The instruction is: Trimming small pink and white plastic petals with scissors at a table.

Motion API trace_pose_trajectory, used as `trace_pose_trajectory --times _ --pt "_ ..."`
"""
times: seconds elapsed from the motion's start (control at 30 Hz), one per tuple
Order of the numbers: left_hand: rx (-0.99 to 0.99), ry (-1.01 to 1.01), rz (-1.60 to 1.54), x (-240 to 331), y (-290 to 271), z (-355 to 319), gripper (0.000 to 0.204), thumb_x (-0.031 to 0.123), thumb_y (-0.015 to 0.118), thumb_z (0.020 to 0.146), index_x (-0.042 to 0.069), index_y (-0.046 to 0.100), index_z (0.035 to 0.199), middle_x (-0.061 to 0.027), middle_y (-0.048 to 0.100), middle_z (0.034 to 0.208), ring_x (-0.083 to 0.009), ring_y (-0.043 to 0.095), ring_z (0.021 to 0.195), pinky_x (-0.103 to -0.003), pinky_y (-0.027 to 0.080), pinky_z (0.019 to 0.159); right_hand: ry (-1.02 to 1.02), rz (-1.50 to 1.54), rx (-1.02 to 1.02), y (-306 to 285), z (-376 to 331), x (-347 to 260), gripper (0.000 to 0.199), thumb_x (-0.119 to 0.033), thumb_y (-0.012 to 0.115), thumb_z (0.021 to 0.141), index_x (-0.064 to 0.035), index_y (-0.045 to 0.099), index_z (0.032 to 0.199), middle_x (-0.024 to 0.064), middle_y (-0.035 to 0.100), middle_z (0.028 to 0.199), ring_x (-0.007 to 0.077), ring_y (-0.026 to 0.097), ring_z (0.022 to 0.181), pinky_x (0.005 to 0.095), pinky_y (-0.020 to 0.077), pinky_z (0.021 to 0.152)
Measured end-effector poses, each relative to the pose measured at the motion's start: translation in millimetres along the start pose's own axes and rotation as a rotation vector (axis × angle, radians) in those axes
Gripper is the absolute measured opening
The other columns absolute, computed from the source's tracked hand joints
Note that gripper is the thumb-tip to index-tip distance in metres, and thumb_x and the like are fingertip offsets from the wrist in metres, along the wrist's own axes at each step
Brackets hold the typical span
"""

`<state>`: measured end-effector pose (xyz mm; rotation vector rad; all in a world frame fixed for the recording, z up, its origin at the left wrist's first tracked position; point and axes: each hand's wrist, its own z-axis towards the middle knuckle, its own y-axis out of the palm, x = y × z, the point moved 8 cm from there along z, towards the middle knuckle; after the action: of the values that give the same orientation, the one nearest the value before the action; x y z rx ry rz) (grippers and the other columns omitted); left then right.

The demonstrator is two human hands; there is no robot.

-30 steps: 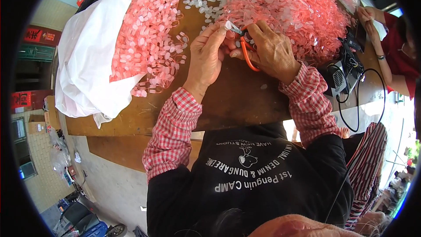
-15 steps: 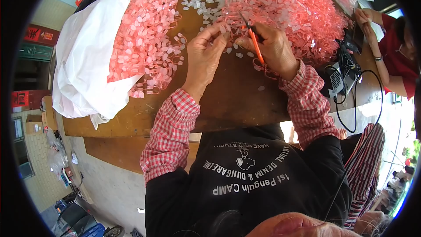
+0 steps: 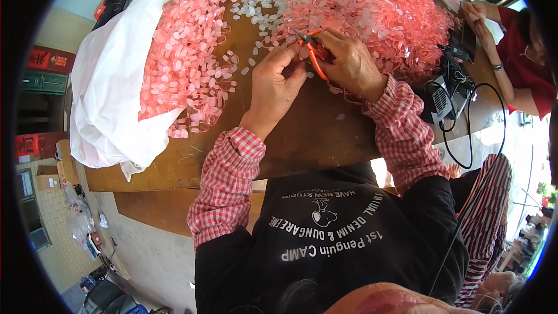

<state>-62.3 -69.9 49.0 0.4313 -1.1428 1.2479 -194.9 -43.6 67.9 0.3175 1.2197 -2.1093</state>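
Observation:
My right hand (image 3: pixel 351 64) is wrapped around orange-handled cutting pliers (image 3: pixel 317 65), whose dark jaws point up and to the left. Those jaws are just beyond my left fingertips, close to them. With thumb and forefinger pinched together, my left hand (image 3: pixel 272 84) grips a small pinkish plastic piece (image 3: pixel 303 53), partly hidden by the fingers. Both hands are above the brown wooden table (image 3: pixel 244 154), at the near side of a large heap of glossy pink plastic pieces (image 3: pixel 372 17). Whether the jaws touch the piece is too small to tell.
A white sack (image 3: pixel 113 81) lies on the left with pink oval-tabbed pieces (image 3: pixel 180 52) spilling from it. Pale oval bits (image 3: pixel 256 17) are scattered between the heaps. On the right are a grey boxy device (image 3: pixel 444 102) and black cables (image 3: pixel 471 157). Another person's arm (image 3: pixel 491 49) rests beyond them.
My right hand has shifted slightly left and the pliers have swung leftward, bringing their jaws over my left fingertips. The view has also shifted a little.

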Motion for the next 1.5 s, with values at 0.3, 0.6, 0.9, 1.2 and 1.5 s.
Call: trace_pose_trajectory --times 0.3,0.6,0.9,1.2,1.5 --pt "0.03 0.043 -0.008 1.4 -1.1 1.1 0.026 -0.004 0.061 0.083 -0.001 0.062 0.109 -0.01 0.06 0.09 -0.0174 0.06 0.077 -0.029 0.049 0.069 -0.105 -0.177 0.063 -5.1 0.0 -12.1 0.023 -0.015 0.071 0.078 -0.004 0.061 0.096 0.0103 0.059 0.081 0.0299 0.062 0.063 0.0384 0.0497 0.053" --pt "0.015 0.062 0.013 -0.9 1.7 -0.6 0.019 -0.001 0.06 0.085 -0.001 0.063 0.104 -0.0086 0.059 0.088 -0.0158 0.058 0.078 -0.028 0.047 0.068 -0.099 -0.211 0.128 2.5 -8.7 -10.2 0.027 -0.025 0.069 0.079 -0.0056 0.055 0.092 0.0103 0.06 0.072 0.0325 0.061 0.058 0.0424 0.047 0.049" --pt "-0.002 -0.416 -0.401 -30.7 4.5 -3.2 0.018 0.006 0.068 0.086 -0.001 0.066 0.103 -0.0025 0.065 0.091 -0.0085 0.058 0.072 -0.023 0.05 0.067 0.129 0.057 0.24 -35.4 1.7 12.6 0.03 -0.023 0.073 0.08 0.0018 0.058 0.089 0.0187 0.059 0.072 0.0339 0.061 0.066 0.0389 0.0459 0.056" --pt "0.188 -0.495 -0.753 -47.2 -11.2 -4.4 0.013 0.006 0.072 0.084 0.003 0.064 0.094 -0.0003 0.061 0.076 -0.0071 0.054 0.06 -0.018 0.043 0.054 0.014 -0.295 -0.025 -8.2 -3.7 -14.5 0.046 -0.033 0.078 0.074 -0.0019 0.055 0.099 0.0142 0.057 0.089 0.0368 0.061 0.071 0.0433 0.0499 0.058" --pt "0.108 -0.39 -0.472 -32.3 -19.1 -1.5 0.012 0.015 0.069 0.088 0.004 0.065 0.091 0.0015 0.06 0.071 -0.0044 0.052 0.058 -0.018 0.04 0.054 -0.004 -0.245 -0.09 -1.8 -0.4 -19.4 0.047 -0.036 0.078 0.073 -0.003 0.057 0.099 0.0123 0.059 0.087 0.0332 0.063 0.066 0.0414 0.0509 0.053"
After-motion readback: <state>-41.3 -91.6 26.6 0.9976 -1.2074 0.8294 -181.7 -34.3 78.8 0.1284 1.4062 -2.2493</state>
